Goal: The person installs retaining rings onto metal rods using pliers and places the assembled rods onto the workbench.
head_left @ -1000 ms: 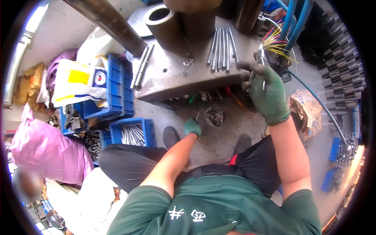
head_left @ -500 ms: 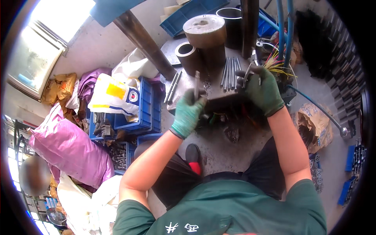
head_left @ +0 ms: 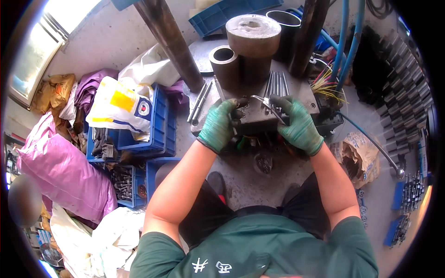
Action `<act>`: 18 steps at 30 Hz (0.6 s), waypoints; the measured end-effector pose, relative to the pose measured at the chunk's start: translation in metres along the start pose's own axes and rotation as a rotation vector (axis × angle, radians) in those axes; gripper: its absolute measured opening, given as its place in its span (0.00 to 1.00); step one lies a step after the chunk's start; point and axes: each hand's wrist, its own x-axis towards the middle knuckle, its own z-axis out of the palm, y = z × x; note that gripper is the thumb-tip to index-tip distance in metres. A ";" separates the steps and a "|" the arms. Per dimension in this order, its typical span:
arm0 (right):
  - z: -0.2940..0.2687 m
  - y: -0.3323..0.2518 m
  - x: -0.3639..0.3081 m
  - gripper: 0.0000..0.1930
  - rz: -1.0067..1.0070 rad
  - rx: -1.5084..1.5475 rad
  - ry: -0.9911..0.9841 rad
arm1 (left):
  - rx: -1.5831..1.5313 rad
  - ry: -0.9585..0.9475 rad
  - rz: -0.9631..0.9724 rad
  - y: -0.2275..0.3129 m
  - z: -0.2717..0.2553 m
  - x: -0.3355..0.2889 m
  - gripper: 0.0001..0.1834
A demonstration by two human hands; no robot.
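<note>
My left hand (head_left: 217, 124), in a green glove with dark fingertips, is closed around a slim metal rod (head_left: 219, 88) that slants up and away. My right hand (head_left: 301, 127), gloved alike, grips a pair of bent-nose pliers (head_left: 260, 98). Their bent tip points left, close to my left fingertips but with a small gap. Both hands hover over the near edge of a metal bench (head_left: 259, 121). Behind my right hand lies a row of several metal rods (head_left: 277, 83); more rods (head_left: 200, 101) lie left of my left hand.
A thick round block (head_left: 253, 28) and a hollow cylinder (head_left: 223, 62) stand on the bench between dark columns (head_left: 169, 41). Blue crates (head_left: 160, 120) and a pink sack (head_left: 69, 167) are at left. A torn paper bag (head_left: 359, 155) and a blue hose (head_left: 371, 136) are at right.
My right hand has come left and nearer, turning the pliers toward my left hand. The rod in my left hand now leans more to the left. The whole view has shifted slightly.
</note>
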 end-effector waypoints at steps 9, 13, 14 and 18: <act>0.007 -0.002 0.007 0.36 -0.319 -0.308 0.136 | 0.014 0.083 -0.002 -0.001 0.007 0.003 0.08; 0.008 -0.005 0.008 0.34 -0.311 -0.333 0.123 | 0.040 0.093 0.001 -0.002 0.010 0.000 0.08; 0.008 -0.005 0.008 0.34 -0.304 -0.346 0.119 | 0.041 0.091 -0.002 -0.003 0.010 0.001 0.08; 0.009 -0.004 0.007 0.33 -0.300 -0.339 0.126 | 0.002 0.051 -0.007 -0.005 0.007 0.001 0.08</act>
